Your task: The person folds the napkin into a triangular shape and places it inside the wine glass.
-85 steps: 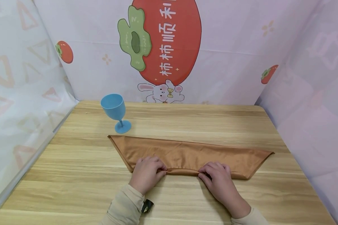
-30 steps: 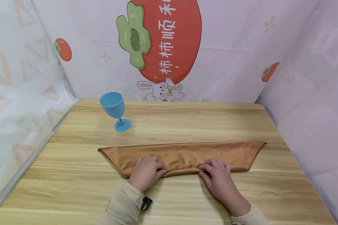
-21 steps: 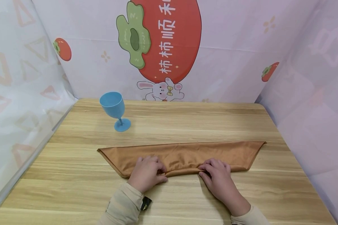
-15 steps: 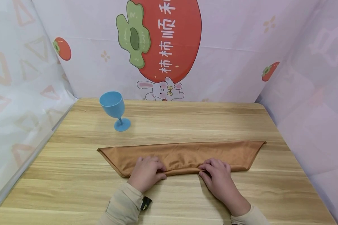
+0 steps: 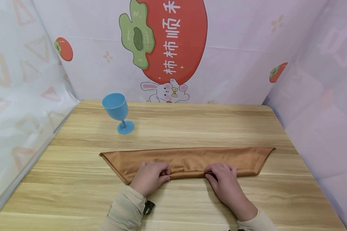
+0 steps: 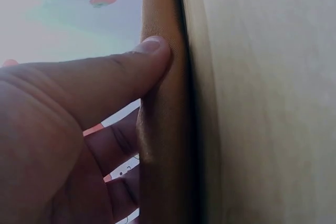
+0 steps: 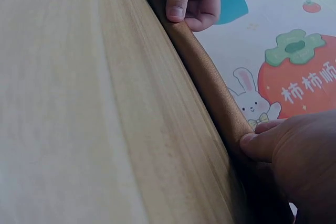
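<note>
A satiny brown cloth [image 5: 188, 158] lies across the table as a long folded strip with pointed ends, its near edge rolled over. My left hand [image 5: 151, 176] pinches that rolled edge left of the middle. In the left wrist view the thumb [image 6: 152, 56] presses on the front of the roll, with the other fingers behind it. Right of the middle, my right hand [image 5: 224, 181] grips the same edge between thumb and fingers. The right wrist view shows the roll of cloth [image 7: 210, 82] stretched between both hands.
A blue goblet [image 5: 117, 110] stands upright at the back left of the wooden table [image 5: 191, 205], behind the cloth. A printed backdrop [image 5: 234, 64] rises along the far edge. A small black object [image 5: 148, 207] sits beside the left cuff.
Since the earliest frame the cloth has turned, its left end nearer and its right end farther away. The left thumb lifted off the roll briefly and is back on it. The goblet stays put.
</note>
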The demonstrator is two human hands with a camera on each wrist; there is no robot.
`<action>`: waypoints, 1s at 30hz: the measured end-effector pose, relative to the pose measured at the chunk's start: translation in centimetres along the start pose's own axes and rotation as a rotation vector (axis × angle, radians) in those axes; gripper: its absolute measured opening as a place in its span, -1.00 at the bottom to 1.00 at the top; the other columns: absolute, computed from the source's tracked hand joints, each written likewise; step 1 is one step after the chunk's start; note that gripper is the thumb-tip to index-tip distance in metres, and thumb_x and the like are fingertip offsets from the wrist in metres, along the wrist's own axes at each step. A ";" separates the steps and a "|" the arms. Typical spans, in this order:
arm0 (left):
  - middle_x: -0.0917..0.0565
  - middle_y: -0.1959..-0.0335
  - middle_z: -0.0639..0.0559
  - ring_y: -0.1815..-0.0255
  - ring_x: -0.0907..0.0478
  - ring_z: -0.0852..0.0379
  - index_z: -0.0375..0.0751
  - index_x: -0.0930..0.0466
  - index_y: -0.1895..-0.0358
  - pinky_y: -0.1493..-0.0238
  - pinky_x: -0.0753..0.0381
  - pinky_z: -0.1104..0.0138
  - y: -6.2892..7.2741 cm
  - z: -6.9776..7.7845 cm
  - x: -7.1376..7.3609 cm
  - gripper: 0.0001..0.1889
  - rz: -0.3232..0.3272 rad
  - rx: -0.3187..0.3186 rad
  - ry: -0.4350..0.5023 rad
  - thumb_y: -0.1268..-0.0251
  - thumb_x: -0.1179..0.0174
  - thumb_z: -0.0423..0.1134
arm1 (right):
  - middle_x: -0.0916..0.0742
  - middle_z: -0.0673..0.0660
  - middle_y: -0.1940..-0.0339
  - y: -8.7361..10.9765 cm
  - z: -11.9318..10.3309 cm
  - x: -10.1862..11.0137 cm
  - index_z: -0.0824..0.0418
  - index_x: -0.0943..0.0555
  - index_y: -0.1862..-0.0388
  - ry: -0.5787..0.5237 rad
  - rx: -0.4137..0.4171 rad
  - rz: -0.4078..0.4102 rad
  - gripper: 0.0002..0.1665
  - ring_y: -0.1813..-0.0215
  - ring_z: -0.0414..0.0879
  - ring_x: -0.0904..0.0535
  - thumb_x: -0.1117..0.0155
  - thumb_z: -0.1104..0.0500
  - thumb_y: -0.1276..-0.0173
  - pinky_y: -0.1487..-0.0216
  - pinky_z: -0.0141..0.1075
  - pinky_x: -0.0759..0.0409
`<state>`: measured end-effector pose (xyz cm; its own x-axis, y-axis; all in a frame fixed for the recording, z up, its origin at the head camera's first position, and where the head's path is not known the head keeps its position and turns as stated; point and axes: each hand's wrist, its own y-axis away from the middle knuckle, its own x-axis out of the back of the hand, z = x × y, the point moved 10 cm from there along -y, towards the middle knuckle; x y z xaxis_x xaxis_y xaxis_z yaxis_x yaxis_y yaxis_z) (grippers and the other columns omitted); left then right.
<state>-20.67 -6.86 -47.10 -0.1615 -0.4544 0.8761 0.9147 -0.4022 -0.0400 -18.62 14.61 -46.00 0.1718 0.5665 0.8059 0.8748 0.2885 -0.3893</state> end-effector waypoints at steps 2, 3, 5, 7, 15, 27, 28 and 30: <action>-0.52 0.51 0.40 0.42 -0.46 0.31 0.19 -0.55 0.41 0.18 -0.27 0.15 0.0 0.0 0.2 -0.80 0.019 -0.003 -0.009 -0.17 -0.44 -0.12 | -0.71 -0.15 0.28 0.0 0.1 0.0 0.01 -0.66 0.29 -0.002 -0.002 0.000 -0.70 0.12 -0.12 -0.57 -0.54 0.35 -0.13 -0.06 0.02 -0.23; -0.55 0.48 0.39 0.38 -0.49 0.29 0.18 -0.59 0.41 0.17 -0.28 0.15 -0.1 0.0 0.2 -0.82 0.028 -0.003 -0.016 -0.18 -0.44 -0.12 | -0.71 -0.14 0.28 0.0 0.1 0.0 0.01 -0.68 0.30 -0.003 -0.001 0.000 -0.71 0.11 -0.11 -0.57 -0.54 0.35 -0.13 -0.06 0.02 -0.22; -0.60 0.42 0.35 0.31 -0.55 0.25 0.17 -0.65 0.41 0.16 -0.32 0.13 -0.1 0.0 0.4 -0.87 0.044 -0.006 -0.033 -0.19 -0.43 -0.14 | -0.71 -0.12 0.26 0.0 0.1 0.0 0.04 -0.71 0.29 -0.003 0.000 0.002 -0.75 0.09 -0.09 -0.58 -0.56 0.32 -0.12 -0.06 0.02 -0.22; -0.62 0.38 0.32 0.25 -0.58 0.21 0.15 -0.70 0.38 0.15 -0.35 0.12 -0.1 0.1 0.4 -0.91 0.051 -0.009 -0.051 -0.19 -0.43 -0.16 | -0.71 -0.09 0.22 0.0 0.1 0.0 0.06 -0.75 0.29 0.000 -0.001 -0.004 -0.77 0.07 -0.06 -0.58 -0.59 0.28 -0.09 -0.07 0.02 -0.21; -0.55 0.41 0.30 0.29 -0.51 0.20 0.15 -0.73 0.38 0.17 -0.32 0.16 0.0 0.1 0.3 -0.85 0.028 0.008 -0.071 -0.06 -0.52 0.00 | -0.66 -0.06 0.19 0.1 0.0 -0.2 0.09 -0.77 0.33 0.012 0.008 -0.017 -0.74 0.05 -0.04 -0.55 -0.67 0.25 0.02 -0.06 0.02 -0.19; -0.60 0.37 0.27 0.22 -0.57 0.14 0.09 -0.72 0.36 0.15 -0.35 0.12 0.1 0.3 0.1 -0.88 0.024 -0.009 -0.093 -0.10 -0.50 -0.13 | -0.67 -0.08 0.27 0.0 -0.4 0.0 0.09 -0.76 0.39 0.029 0.063 0.022 -0.77 0.11 -0.07 -0.56 -0.66 0.26 0.02 -0.01 0.00 -0.24; -0.61 0.37 0.27 0.21 -0.58 0.14 0.09 -0.72 0.35 0.15 -0.36 0.12 0.1 0.3 0.1 -0.89 0.027 -0.011 -0.097 -0.12 -0.49 -0.13 | -0.67 -0.08 0.27 0.0 -0.3 0.0 0.09 -0.76 0.38 0.030 0.062 0.022 -0.78 0.12 -0.07 -0.56 -0.66 0.26 0.01 -0.01 -0.01 -0.24; -0.62 0.36 0.27 0.21 -0.59 0.15 0.09 -0.73 0.35 0.15 -0.37 0.11 0.1 0.5 0.3 -0.91 0.036 -0.021 -0.108 -0.15 -0.47 -0.14 | -0.69 -0.09 0.29 0.0 -0.3 0.0 0.09 -0.76 0.38 0.034 0.061 0.024 -0.79 0.13 -0.08 -0.56 -0.64 0.26 -0.01 -0.01 -0.02 -0.24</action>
<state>-20.41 -6.66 -46.66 -0.0868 -0.3806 0.9207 0.9111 -0.4041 -0.0812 -18.50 14.32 -45.85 0.2085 0.5479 0.8102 0.8411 0.3222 -0.4344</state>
